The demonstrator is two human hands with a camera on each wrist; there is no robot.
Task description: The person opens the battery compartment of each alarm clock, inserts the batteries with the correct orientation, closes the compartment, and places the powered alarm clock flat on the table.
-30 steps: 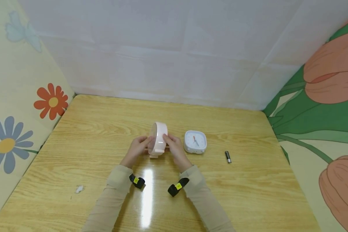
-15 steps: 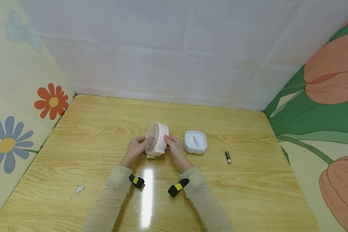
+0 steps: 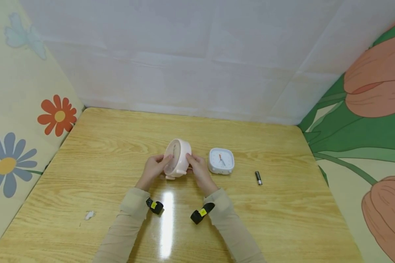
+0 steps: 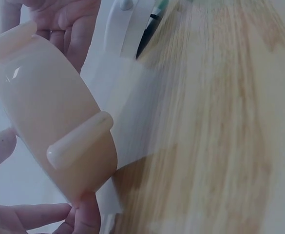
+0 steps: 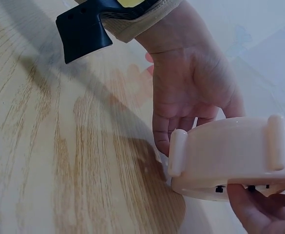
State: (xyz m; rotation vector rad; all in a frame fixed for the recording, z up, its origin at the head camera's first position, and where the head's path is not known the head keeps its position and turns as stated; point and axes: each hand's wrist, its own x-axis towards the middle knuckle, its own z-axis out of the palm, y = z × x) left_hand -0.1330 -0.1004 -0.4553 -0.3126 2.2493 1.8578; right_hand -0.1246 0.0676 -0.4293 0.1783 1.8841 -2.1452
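A pale pink round clock [image 3: 179,157] is held tilted above the table between both hands, its face turned to the left and partly seen. On the face side, my left hand [image 3: 152,171] grips the lower edge, thumb on the front. My right hand [image 3: 199,171] holds the back side, its thumb along the rim. Two stubby feet show on the pink clock's casing [image 4: 49,92] in the left wrist view. From the right wrist view, small black parts appear on the back of the pink clock [image 5: 230,151], beside my right fingers [image 5: 242,202].
A white square clock [image 3: 221,161] lies face up just right of my right hand. Farther right is a black and silver battery [image 3: 258,178]. A small white patch [image 3: 90,214] marks the wooden table [image 3: 276,219] at left. A white sheet [image 3: 184,58] hangs behind.
The pink clock has turned in my hands, so more of its face shows toward the head camera. Both hands stay in nearly the same place.
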